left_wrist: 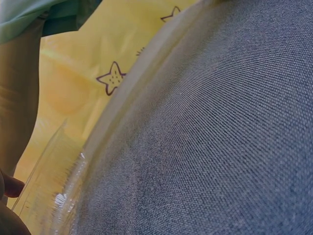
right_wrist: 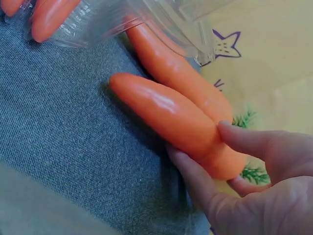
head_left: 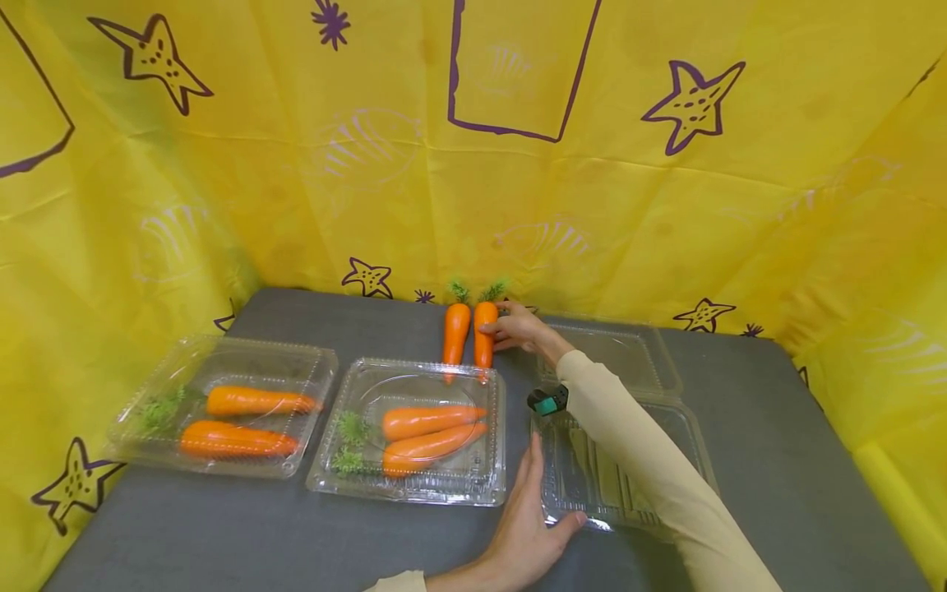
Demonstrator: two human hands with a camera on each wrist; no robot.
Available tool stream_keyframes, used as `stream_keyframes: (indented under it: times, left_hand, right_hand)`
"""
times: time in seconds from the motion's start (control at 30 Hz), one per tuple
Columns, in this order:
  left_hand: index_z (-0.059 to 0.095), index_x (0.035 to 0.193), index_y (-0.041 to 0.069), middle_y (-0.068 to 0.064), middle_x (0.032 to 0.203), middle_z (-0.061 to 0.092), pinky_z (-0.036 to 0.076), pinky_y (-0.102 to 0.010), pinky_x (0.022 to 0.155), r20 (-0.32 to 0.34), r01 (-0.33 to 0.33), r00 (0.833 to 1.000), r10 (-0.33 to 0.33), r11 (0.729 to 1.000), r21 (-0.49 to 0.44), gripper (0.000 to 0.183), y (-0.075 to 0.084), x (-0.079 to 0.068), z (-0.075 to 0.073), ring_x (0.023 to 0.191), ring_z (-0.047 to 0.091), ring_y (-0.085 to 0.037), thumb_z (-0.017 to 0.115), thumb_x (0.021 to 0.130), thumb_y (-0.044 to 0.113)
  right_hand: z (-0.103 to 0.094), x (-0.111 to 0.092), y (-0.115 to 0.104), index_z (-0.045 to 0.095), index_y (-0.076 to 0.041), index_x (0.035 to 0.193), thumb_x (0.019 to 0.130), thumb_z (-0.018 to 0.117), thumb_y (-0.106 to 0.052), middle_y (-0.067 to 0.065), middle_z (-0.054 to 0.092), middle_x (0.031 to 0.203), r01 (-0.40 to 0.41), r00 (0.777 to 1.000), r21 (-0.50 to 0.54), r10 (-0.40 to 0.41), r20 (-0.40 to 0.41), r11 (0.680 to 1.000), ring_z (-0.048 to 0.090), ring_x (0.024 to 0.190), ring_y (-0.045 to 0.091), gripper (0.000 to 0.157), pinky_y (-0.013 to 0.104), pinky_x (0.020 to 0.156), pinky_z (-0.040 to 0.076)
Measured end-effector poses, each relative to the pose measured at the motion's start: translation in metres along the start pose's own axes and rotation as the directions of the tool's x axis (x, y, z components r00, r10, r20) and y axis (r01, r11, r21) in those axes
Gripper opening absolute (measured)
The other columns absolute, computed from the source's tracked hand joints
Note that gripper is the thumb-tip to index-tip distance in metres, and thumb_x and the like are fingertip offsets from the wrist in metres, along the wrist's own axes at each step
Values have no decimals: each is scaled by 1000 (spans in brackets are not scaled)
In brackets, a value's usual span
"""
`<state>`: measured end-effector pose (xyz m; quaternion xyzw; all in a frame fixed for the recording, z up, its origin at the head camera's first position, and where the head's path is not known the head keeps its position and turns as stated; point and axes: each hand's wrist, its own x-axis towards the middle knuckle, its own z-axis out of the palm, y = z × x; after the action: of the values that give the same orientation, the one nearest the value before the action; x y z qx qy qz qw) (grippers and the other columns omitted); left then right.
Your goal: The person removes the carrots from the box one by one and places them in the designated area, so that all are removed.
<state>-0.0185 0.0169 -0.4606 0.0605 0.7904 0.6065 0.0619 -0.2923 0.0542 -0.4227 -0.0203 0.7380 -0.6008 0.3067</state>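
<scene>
At the back of the table, my right hand grips an orange carrot with a green leafy top. In the right wrist view its thumb and fingers lie around the carrot's thick end. A second carrot lies just left of it, seen behind it in the right wrist view. My left hand rests at the near left corner of an open clear plastic clamshell container, fingers straight along its side and thumb at its front edge. The left wrist view catches only part of this container.
Left of the open container stands a closed clear clamshell box with two carrots inside. Another such box, also holding two carrots, sits farther left. The open container's lid lies back toward the yellow curtain behind the grey table.
</scene>
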Motion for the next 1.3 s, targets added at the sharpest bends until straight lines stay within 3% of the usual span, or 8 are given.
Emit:
stream_keyframes:
  times: [0.17,0.87,1.3]
  left_hand:
    - [3,159,11,-16,163,10,19,-58,115,1,-9,1000,9,1000,2,104,1,0,0,145,19,-36,75,84,22]
    - [5,158,8,-18,162,10,20,-59,114,-7,-38,999,38,999,3,103,1,-1,0,145,19,-38,75,84,22]
    - [5,158,6,-18,162,10,19,-59,114,-11,-43,999,43,999,-1,103,2,-2,1,145,19,-39,75,84,24]
  right_hand:
    - [4,3,-2,23,0,152,96,55,1,31,50,132,-17,1000,56,18,-22,998,61,103,36,65,47,95,52]
    - [-8,-6,-5,22,5,152,100,48,-2,33,45,138,9,999,2,-9,39,1000,50,123,46,59,49,100,47]
    - [-19,-27,-16,22,7,151,101,47,-4,30,36,149,48,993,-16,-45,109,999,44,129,48,57,50,103,44]
